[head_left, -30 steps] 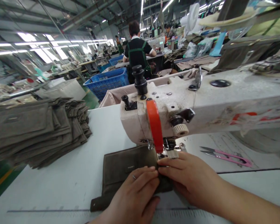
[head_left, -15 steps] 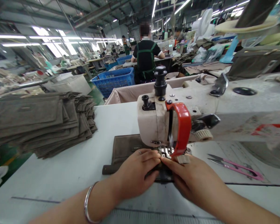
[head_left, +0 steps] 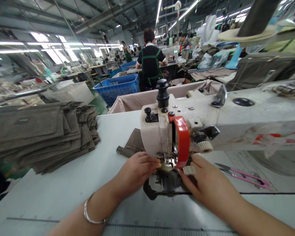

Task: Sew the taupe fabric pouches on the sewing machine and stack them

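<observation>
A dark olive-brown fabric piece (head_left: 135, 141) lies turned at an angle under the head of a white sewing machine (head_left: 153, 137). My left hand (head_left: 135, 170) is closed on its near edge, fingertips just left of the presser foot (head_left: 171, 162). Right of the foot, my right hand (head_left: 205, 173) has its fingers around the fabric's other end, partly hidden behind the red guard (head_left: 183, 141) and the machine head. A dark metal plate (head_left: 166, 185) shows in front of the foot.
Pink-handled thread snips (head_left: 248, 177) lie on the machine bed at right. A tall stack of similar brown fabric pieces (head_left: 39, 131) stands at left. Behind the table are a cloth-lined bin (head_left: 130, 101), a blue crate (head_left: 118, 88) and a seated co-worker (head_left: 151, 62).
The fabric piece has turned clockwise beneath the machine, its left end swinging away from me, which uncovers the plate in front. Both hands stay beside the presser foot. The view has shifted slightly.
</observation>
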{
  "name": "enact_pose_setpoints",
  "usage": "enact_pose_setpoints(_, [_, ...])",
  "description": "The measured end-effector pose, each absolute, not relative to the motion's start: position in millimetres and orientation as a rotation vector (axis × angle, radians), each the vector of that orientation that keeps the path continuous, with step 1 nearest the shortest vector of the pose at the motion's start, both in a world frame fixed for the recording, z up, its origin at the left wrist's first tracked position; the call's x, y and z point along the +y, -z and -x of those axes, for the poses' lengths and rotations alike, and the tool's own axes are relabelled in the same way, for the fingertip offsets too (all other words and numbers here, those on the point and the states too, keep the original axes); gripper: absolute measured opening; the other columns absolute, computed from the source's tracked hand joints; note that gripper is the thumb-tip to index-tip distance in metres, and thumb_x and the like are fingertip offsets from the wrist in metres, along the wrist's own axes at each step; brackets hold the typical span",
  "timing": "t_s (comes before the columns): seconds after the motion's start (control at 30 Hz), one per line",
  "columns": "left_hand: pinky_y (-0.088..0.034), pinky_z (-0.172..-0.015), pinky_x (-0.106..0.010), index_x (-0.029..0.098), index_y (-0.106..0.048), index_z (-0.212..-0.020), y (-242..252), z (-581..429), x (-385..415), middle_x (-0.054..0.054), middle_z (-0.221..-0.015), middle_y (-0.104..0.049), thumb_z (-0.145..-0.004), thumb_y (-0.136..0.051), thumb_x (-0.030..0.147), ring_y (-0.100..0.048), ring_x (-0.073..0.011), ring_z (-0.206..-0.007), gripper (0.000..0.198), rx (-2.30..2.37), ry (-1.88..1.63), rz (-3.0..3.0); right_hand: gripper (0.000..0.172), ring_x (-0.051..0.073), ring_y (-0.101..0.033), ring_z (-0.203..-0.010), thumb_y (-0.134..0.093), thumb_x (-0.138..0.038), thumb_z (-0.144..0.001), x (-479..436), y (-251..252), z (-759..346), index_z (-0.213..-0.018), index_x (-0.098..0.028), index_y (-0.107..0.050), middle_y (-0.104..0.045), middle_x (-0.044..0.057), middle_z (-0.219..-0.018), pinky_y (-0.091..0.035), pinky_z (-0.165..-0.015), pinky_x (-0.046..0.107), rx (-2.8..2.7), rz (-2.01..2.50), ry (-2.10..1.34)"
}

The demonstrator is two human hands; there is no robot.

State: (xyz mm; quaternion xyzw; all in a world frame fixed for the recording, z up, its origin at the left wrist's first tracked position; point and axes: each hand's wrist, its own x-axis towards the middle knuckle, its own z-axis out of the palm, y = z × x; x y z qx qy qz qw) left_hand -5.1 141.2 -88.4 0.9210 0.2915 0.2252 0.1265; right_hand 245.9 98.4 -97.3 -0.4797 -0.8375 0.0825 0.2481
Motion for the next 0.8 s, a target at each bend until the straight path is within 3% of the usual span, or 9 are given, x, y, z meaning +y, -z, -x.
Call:
enact_pose_setpoints(0.07, [-0.052,-0.092,-0.034,0.020,-0.066,-0.108,88.6,6.7,143.8,-0.005,-0.106,-0.072,-0.094,-0.054,0.017,-0.066,-0.0155,-0.102,0.019,0.815,-0.697,-2.639,0.013,0.026,-0.057,-0.083,-0.051,-0.019,-0.088,98.9,98.3,-247.1,-0.085,-0.017,-0.064,-0.060,0.008,-0.085,-0.049,-0.076,0.043,-2.296,1.345,-0.140])
enact_pose_setpoints(0.17, [-0.053,-0.090,-0.034,0.020,-0.068,-0.102,89.2,-0.7,139.4,-0.004,-0.100,-0.073,-0.090,-0.060,0.020,-0.067,-0.0167,-0.097,0.014,0.841,-0.729,-2.671,0.022,0.026,-0.055,-0.078,-0.053,-0.024,-0.090,97.0,98.8,-246.0,-0.070,-0.019,-0.062,-0.059,0.006,-0.073,-0.048,-0.074,0.044,-2.297,1.329,-0.113])
enact_pose_setpoints(0.27, [-0.053,-0.090,-0.033,0.019,-0.068,-0.098,90.6,-13.4,127.3,-0.003,-0.096,-0.073,-0.089,-0.061,0.019,-0.067,-0.0163,-0.092,0.012,0.943,-0.753,-2.691,0.014,0.025,-0.057,-0.086,-0.054,-0.020,-0.090,95.5,98.0,-242.1,-0.086,-0.019,-0.067,-0.065,0.007,-0.087,-0.049,-0.077,0.041,-2.282,1.166,-0.209])
enact_pose_setpoints(0.37, [-0.053,-0.089,-0.034,0.018,-0.067,-0.098,91.7,-21.1,117.2,-0.004,-0.099,-0.072,-0.089,-0.060,0.019,-0.066,-0.0171,-0.091,0.012,1.022,-0.780,-2.665,0.022,0.022,-0.059,-0.085,-0.051,-0.014,-0.090,95.6,97.3,-238.3,-0.101,-0.022,-0.068,-0.067,0.007,-0.097,-0.051,-0.073,0.037,-2.264,1.084,-0.262])
enact_pose_setpoints(0.8, [-0.052,-0.086,-0.032,0.020,-0.069,-0.091,89.5,-26.5,125.5,-0.001,-0.091,-0.073,-0.088,-0.058,0.016,-0.067,-0.0169,-0.086,0.011,1.060,-0.766,-2.630,0.020,0.024,-0.064,-0.079,-0.052,-0.009,-0.086,100.3,105.8,-234.4,-0.091,-0.019,-0.069,-0.070,0.010,-0.092,-0.055,-0.068,0.036,-2.294,1.056,-0.047])
